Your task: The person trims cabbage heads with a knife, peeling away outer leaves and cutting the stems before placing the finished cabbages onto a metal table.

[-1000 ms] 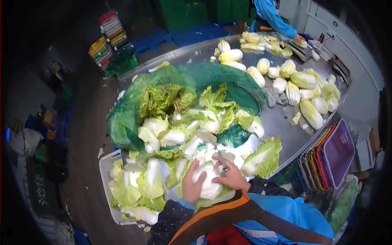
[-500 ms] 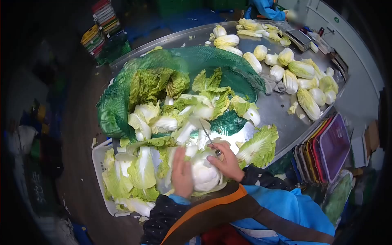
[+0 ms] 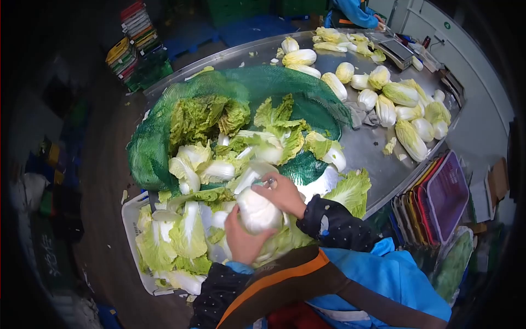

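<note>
A pale, trimmed napa cabbage point(image 3: 257, 211) is sitting tilted at six o'clock on the bench. It is lying among loose green leaves point(image 3: 186, 241), its white base pointing toward eleven o'clock.

The round grey metal table point(image 3: 378, 159) looks smooth and a little shiny. On it, the green plastic mesh net point(image 3: 153, 148) looks rough. Beside the table, the white plastic crate point(image 3: 130, 211) looks matt.

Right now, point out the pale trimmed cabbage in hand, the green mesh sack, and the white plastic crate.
pale trimmed cabbage point(image 3: 256, 211), head view, its white middle.
green mesh sack point(image 3: 143, 159), head view, left fold.
white plastic crate point(image 3: 129, 215), head view, left rim.
</note>
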A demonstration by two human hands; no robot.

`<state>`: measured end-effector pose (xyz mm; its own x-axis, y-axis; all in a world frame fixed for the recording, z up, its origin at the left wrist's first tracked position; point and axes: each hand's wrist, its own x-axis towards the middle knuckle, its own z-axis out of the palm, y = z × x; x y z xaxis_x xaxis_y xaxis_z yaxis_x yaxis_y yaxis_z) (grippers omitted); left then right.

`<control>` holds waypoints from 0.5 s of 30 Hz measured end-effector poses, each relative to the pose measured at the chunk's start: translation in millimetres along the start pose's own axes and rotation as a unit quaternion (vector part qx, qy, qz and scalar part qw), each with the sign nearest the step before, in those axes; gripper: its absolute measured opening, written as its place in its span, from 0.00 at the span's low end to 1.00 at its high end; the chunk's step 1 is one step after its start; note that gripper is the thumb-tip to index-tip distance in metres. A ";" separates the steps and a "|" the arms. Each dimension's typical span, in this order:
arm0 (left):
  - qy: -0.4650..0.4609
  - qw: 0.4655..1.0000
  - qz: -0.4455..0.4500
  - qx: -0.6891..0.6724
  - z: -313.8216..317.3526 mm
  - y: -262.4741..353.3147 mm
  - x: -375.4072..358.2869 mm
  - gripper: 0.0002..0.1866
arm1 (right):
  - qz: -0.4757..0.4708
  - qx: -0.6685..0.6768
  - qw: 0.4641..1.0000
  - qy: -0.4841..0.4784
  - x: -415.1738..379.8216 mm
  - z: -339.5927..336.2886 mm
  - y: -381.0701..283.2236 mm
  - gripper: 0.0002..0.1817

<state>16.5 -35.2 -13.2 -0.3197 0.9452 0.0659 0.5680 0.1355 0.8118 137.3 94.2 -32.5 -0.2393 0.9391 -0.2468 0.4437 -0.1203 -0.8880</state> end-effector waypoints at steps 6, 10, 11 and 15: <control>-0.004 0.958 -0.082 -0.276 2.1 -16.4 23.7 0.43 | -0.069 -0.061 0.995 0.029 -20.2 -1.1 -17.5 0.24; -0.016 0.930 -0.087 -0.356 9.6 -8.8 12.1 0.41 | -0.144 -0.100 0.983 0.056 -17.2 5.3 -13.1 0.25; -0.039 0.967 -0.029 -0.251 21.4 -32.5 2.8 0.43 | -0.149 -0.086 0.979 0.111 -4.6 10.7 -4.1 0.22; -0.061 0.994 0.076 -0.041 -0.9 13.8 -2.4 0.40 | -0.129 -0.142 0.975 0.114 18.8 26.0 22.0 0.18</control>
<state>24.4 -35.9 -1.6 -0.1376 0.9827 0.1239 0.5375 -0.0310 0.8427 120.1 100.9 -66.7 -0.1909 0.9774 0.0910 0.6236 0.1923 -0.7577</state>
